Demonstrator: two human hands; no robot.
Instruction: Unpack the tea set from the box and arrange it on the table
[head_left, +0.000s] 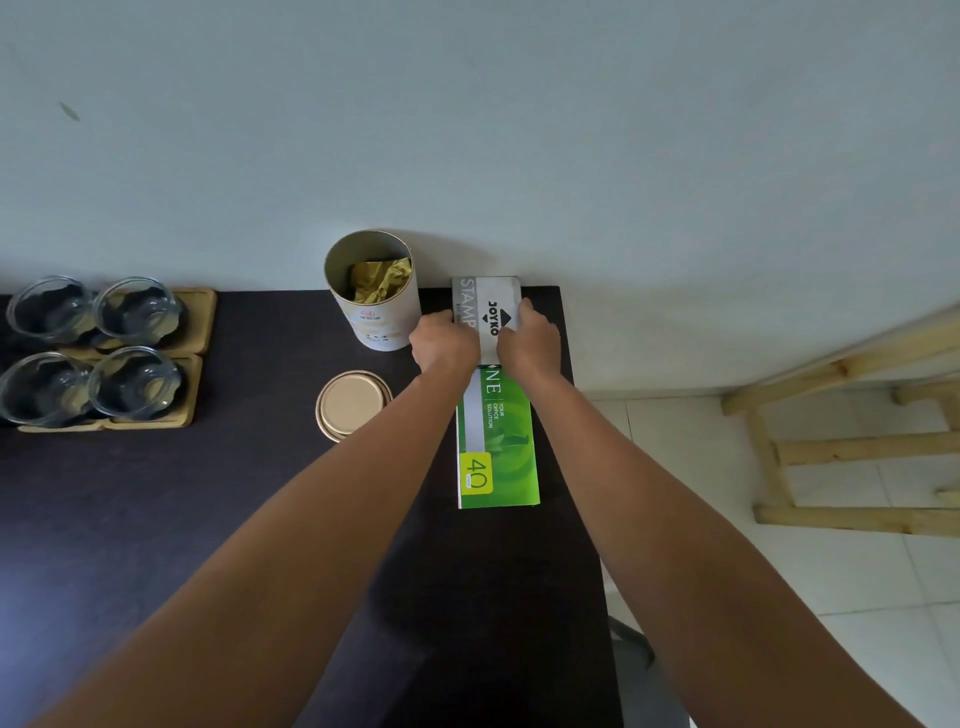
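Observation:
A small grey and white box (488, 301) printed JOYKO stands at the far right of the dark table (208, 519), by the wall. My left hand (444, 340) grips its left side and my right hand (530, 338) grips its right side. A green box (498, 447) marked 40 lies flat just in front of it, under my wrists. Left of the hands stands an open white cylindrical tin (376, 296) with crumpled gold foil inside. Its round tan lid (353, 405) lies flat on the table in front of it.
Several clear glass cups (137, 312) sit on wooden coasters (200, 322) at the far left of the table. A pale wall rises behind. To the right, past the table edge, a wooden frame (841, 447) stands on the white tiled floor.

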